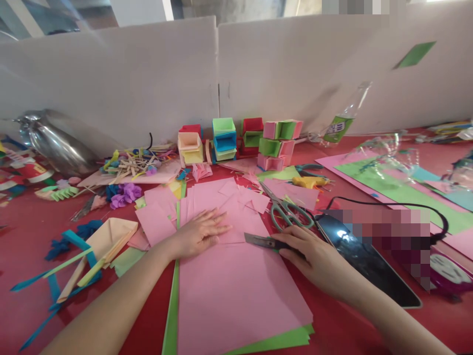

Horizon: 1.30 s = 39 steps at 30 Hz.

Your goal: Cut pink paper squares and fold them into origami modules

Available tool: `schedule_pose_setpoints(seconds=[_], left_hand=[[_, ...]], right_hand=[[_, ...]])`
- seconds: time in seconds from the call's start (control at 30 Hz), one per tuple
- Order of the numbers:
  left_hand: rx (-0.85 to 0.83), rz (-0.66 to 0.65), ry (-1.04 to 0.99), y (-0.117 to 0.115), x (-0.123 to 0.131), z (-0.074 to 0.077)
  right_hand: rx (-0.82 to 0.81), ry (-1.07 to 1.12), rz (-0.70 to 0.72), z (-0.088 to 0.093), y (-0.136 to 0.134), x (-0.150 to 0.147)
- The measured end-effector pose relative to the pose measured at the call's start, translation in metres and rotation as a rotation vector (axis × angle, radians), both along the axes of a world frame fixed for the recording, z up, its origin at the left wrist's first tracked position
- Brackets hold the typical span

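My left hand (201, 232) lies flat with its fingers spread on a stack of pink paper (240, 296), which has green sheets (284, 340) under it. In my right hand (306, 249) is a utility knife (264, 240), its blade out and pointing left across the pink paper. Beyond the right hand lie scissors (290, 213) with grey-green handles. Smaller pink paper pieces (236, 195) overlap at the top of the stack, above my left hand.
Folded paper boxes (224, 140) stand stacked at the back. A phone (369, 261) lies to the right, near a glass bottle (342, 123). A metal jug (55, 143), wooden sticks (135, 165) and paper strips (79, 266) are on the left. A yellow glue gun (309, 182) lies behind the scissors.
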<state>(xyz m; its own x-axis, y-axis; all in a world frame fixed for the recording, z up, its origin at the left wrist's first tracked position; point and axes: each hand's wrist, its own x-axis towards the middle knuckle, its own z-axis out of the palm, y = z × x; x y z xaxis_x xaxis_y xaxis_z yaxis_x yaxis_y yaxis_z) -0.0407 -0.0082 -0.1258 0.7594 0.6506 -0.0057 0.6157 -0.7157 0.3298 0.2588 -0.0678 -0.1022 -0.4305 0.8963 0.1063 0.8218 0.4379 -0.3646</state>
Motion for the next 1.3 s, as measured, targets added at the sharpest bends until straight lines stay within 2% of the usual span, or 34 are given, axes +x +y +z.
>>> schedule_pose_setpoints(seconds=[0.2,0.43,0.53,0.63,0.73,1.0,1.17,1.3], left_hand=[[0.005,-0.051,-0.012,-0.003,0.001,0.000],[0.028,-0.060,0.020,-0.003,0.002,-0.001],[0.026,-0.033,0.017,-0.004,0.004,0.000],[0.027,0.047,0.008,-0.006,0.007,0.001],[0.049,0.094,-0.015,-0.008,0.009,0.002],[0.115,0.024,0.030,0.001,0.001,0.007],[0.049,0.007,0.064,0.003,0.002,0.003],[0.058,0.013,0.066,0.001,0.003,0.001]], right_hand=[[-0.073,0.037,0.017,0.003,-0.002,0.002],[-0.087,0.034,0.047,0.006,-0.005,0.002],[-0.072,0.025,0.020,0.005,-0.005,0.000],[-0.029,0.018,-0.024,0.004,0.000,-0.001],[-0.003,0.013,-0.011,0.006,0.005,-0.001],[0.101,0.024,0.028,0.003,0.009,0.001],[0.076,0.016,0.035,0.002,0.005,0.002],[0.066,0.008,0.031,0.004,0.004,0.001]])
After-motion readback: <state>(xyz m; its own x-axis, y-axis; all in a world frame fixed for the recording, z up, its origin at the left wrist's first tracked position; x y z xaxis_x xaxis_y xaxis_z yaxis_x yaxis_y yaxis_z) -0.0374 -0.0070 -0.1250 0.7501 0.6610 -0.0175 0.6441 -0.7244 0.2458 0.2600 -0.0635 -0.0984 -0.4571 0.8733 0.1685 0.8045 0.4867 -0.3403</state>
